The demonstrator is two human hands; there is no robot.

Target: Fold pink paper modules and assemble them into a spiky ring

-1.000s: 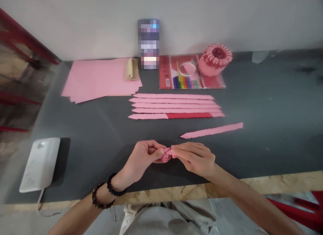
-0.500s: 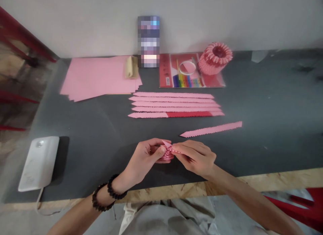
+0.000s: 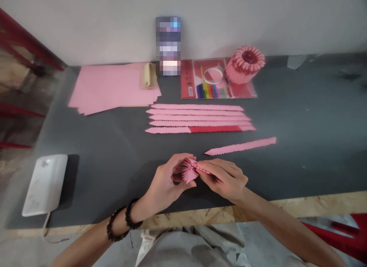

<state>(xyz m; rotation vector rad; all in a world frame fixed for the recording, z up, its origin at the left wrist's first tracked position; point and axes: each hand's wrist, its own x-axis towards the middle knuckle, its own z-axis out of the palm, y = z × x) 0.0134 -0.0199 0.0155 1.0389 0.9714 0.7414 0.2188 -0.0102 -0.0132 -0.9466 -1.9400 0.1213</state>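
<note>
Between my hands, above the table's front part, is a pink folded-paper strip (image 3: 189, 170) whose pieces fan out at its left end. Around that fanned end curls my left hand (image 3: 166, 181), thumb below and fingers above. My right hand (image 3: 225, 179) pinches the strip's narrow part between thumb and fingertips, and its far end is hidden in the palm. Just beyond my right hand lies a loose pink strip (image 3: 241, 146) with one pointed end. Farther off, several similar strips (image 3: 197, 117) lie in parallel, the nearest one (image 3: 215, 129) partly red.
Pink paper sheets (image 3: 109, 85) with a beige block (image 3: 147, 75) lie back left. A phone (image 3: 168, 45) leans against the wall. Right of it, a round pink paper piece (image 3: 242, 74) stands on a red packet (image 3: 189, 83). A white power bank (image 3: 45, 184) with a cable lies left.
My left thumb has come off the top of the strip to below it. The left end has spread into a fan. My right hand keeps its pinch, almost in place.
</note>
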